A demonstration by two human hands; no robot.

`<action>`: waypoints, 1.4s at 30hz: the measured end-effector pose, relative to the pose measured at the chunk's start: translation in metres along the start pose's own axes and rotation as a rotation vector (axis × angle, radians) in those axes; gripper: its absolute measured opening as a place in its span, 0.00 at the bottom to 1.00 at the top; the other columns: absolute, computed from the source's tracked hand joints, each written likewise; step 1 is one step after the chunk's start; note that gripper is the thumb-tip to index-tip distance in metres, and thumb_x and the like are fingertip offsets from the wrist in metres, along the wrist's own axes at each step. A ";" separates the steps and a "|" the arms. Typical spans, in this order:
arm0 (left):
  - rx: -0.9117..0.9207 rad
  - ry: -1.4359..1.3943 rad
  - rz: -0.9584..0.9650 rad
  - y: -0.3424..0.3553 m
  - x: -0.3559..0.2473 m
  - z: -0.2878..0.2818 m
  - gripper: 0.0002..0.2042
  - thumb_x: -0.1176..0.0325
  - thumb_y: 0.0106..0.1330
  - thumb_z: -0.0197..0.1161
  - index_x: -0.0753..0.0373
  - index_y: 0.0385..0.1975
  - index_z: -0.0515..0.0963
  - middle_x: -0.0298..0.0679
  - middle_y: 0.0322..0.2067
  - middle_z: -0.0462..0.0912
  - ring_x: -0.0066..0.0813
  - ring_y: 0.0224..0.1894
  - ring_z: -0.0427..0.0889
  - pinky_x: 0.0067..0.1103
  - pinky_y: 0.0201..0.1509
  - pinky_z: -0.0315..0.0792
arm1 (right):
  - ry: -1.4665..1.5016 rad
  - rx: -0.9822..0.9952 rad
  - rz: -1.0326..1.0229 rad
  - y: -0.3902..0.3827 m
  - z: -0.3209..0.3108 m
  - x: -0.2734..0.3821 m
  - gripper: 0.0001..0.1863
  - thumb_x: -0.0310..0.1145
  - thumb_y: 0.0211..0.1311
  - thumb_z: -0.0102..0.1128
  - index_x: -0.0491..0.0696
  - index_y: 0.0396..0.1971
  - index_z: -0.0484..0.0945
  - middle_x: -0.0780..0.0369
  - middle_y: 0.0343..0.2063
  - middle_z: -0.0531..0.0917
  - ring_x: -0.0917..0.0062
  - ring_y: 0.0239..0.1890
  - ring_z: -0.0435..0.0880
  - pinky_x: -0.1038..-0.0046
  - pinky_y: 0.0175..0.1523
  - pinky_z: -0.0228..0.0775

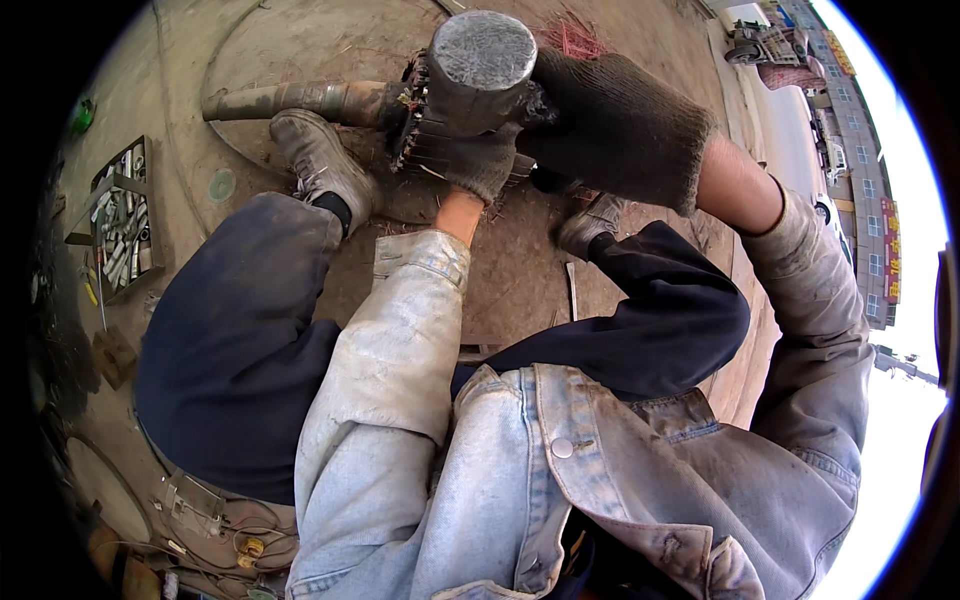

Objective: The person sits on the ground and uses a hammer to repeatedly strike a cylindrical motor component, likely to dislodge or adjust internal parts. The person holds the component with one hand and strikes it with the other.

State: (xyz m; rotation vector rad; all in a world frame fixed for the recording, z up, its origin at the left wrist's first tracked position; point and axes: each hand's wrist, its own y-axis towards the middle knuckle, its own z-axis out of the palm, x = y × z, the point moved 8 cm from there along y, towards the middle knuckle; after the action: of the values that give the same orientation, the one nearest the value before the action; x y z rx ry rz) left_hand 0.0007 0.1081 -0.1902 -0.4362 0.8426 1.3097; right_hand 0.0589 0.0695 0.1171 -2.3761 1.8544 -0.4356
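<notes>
"Denim jacket [560,470] closest. Beyond?"

"Hammer [480,55], gripped in the right hand [620,125], fingers closed; left hand [478,165] beneath it, fingers hidden, so I can't tell."

"Progress?"

"Partway, I'd judge: wires [434,150] remain in the toothed core [406,122] just left of the hammer; red strands [575,38] lie beyond it."

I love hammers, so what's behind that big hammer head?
Past the left edge of the hammer head, a dark, bristly part peeks out; the gloved left hand shows just below. Whatever sits directly behind is covered.
</notes>
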 end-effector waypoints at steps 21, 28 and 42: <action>0.088 0.101 -0.444 -0.041 0.036 0.046 0.10 0.65 0.76 0.63 0.65 0.48 0.82 0.39 0.37 0.88 0.26 0.35 0.85 0.22 0.39 0.79 | -0.226 0.443 0.321 0.010 0.078 -0.111 0.22 0.38 0.61 0.63 0.40 0.51 0.80 0.45 0.42 0.87 0.49 0.49 0.87 0.56 0.53 0.79; -0.166 -0.381 -0.698 -0.031 0.004 0.107 0.17 0.54 0.78 0.62 0.60 0.30 0.77 0.29 0.16 0.70 0.21 0.16 0.68 0.20 0.21 0.62 | 0.325 -0.042 0.559 -0.116 0.030 -0.217 0.20 0.36 0.62 0.69 0.42 0.51 0.80 0.53 0.38 0.87 0.66 0.39 0.86 0.67 0.48 0.77; -0.315 -0.038 -0.292 -0.014 -0.050 0.105 0.17 0.59 0.77 0.62 0.64 0.28 0.75 0.32 0.14 0.69 0.27 0.19 0.75 0.21 0.21 0.65 | -0.058 -0.045 0.427 -0.190 0.033 -0.296 0.16 0.39 0.63 0.64 0.46 0.46 0.79 0.49 0.39 0.87 0.49 0.46 0.86 0.54 0.50 0.77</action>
State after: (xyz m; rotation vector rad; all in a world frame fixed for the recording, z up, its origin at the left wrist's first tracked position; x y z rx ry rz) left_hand 0.0430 0.1460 -0.0877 -0.7514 0.5171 1.1743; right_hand 0.1806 0.3999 0.0846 -1.9099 2.2790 -0.2803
